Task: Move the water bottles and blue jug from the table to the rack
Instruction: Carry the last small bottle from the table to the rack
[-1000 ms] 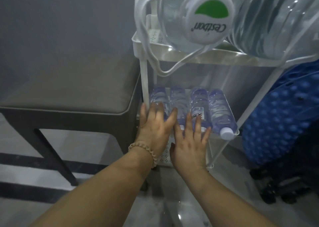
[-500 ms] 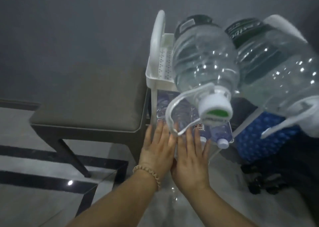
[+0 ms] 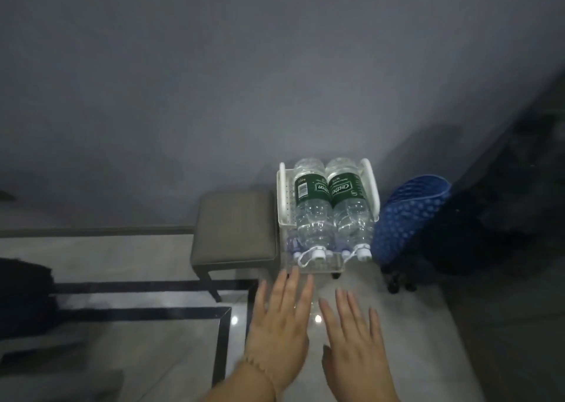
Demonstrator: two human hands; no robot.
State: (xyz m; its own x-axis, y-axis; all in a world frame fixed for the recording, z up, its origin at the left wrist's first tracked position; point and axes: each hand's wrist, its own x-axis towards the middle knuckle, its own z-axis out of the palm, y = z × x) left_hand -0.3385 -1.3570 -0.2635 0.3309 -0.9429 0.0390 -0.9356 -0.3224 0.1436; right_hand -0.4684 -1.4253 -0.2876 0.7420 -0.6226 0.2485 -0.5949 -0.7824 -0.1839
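A white rack [image 3: 282,199] stands against the grey wall. Two large clear water bottles lie side by side on its top shelf, caps toward me: the left bottle [image 3: 313,215] and the right bottle [image 3: 351,212], both with green labels. Several small water bottles [image 3: 294,244] lie on the shelf below, mostly hidden. My left hand [image 3: 279,325] and my right hand [image 3: 354,337] hover flat in front of the rack, fingers spread, holding nothing and apart from the rack. I cannot see a blue jug.
A grey cushioned stool [image 3: 234,230] stands left of the rack. A blue dotted suitcase [image 3: 409,221] leans on the right, beside dark objects. A glass table edge with a black frame [image 3: 223,340] lies below left. The floor is glossy tile.
Both hands have drawn back from the small bottles on the lower shelf. The view has pulled away and risen, so the rack now looks smaller and farther.
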